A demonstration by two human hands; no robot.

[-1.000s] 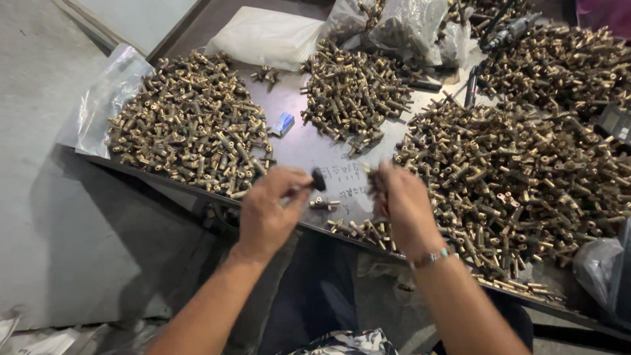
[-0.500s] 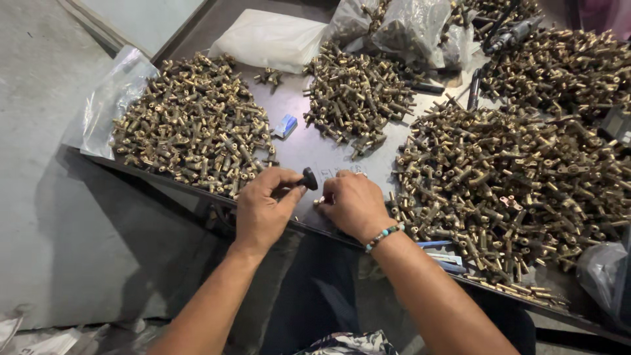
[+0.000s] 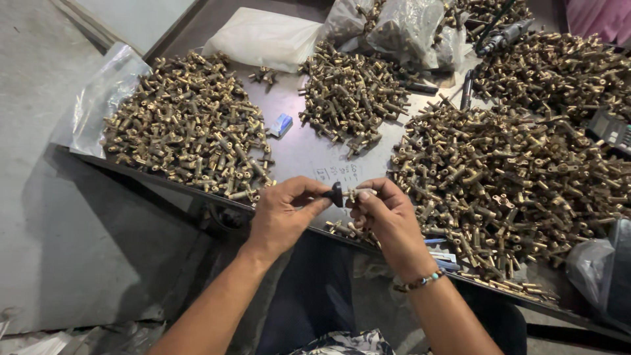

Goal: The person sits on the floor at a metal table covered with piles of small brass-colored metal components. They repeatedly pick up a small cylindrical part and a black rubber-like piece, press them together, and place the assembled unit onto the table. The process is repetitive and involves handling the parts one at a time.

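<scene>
My left hand (image 3: pixel 284 213) pinches a small black round tool (image 3: pixel 337 194) at the near edge of the metal table (image 3: pixel 303 148). Facing it, my right hand (image 3: pixel 384 217) holds a small brass fitting (image 3: pixel 360 193) whose tip meets the black tool. Both hands hover just over the table's front edge, fingers curled. A few loose brass fittings (image 3: pixel 342 229) lie on the table under my right hand. A beaded bracelet (image 3: pixel 420 281) circles my right wrist.
Big heaps of brass fittings cover the table: one at the left (image 3: pixel 190 128), one in the middle (image 3: pixel 351 95), one at the right (image 3: pixel 513 177), one far right (image 3: pixel 559 72). Plastic bags (image 3: pixel 401 26), a small blue box (image 3: pixel 281 125) and a dark device (image 3: pixel 611 128) lie around.
My right hand has come in from the right-hand heap with a fitting and met my left hand; the fitting now touches the black tool. My left hand stayed nearly in place.
</scene>
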